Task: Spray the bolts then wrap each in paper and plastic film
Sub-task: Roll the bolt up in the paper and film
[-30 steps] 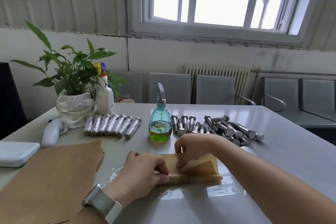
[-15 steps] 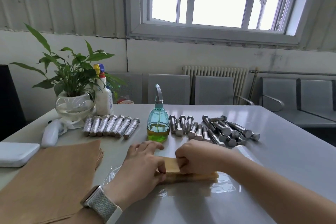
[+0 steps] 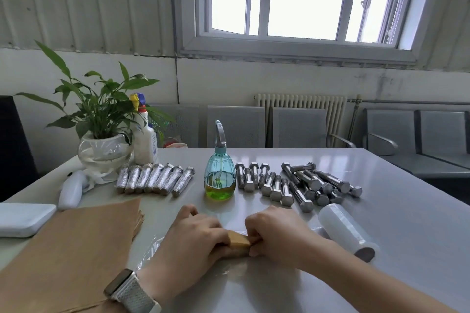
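Brown paper rolled into a short bundle [image 3: 238,239] was held between the two hands, just in front of the teal glass spray bottle [image 3: 219,176] with yellow-green liquid, and only its middle part was seen between them. Whether a bolt lay inside could not be told. The bundle's long axis ran left to right across the grey table [image 3: 394,223], its ends being covered by the hands. The left hand [image 3: 194,237], above a wrist with a silver mesh-band watch [image 3: 132,292], was curled over the bundle's left end, gripping it. The right hand [image 3: 276,232] was curled round the right end, fingers tucked under, gripping it as well. A sheet of clear plastic film [image 3: 152,249] was spread on the table under the bundle and the hands.

Right of the spray bottle, bare grey steel hex bolts [image 3: 295,184] were laid in a row and a loose pile, mostly pointing away from the viewer. Left of the bottle, seven film-wrapped bolts [image 3: 155,179] were lined up side by side. A roll of clear plastic film [image 3: 347,230] was lying right of the bottle and nearer the viewer, beside the right forearm. A stack of brown paper sheets [image 3: 73,249] was placed left of the bottle, near the left arm.
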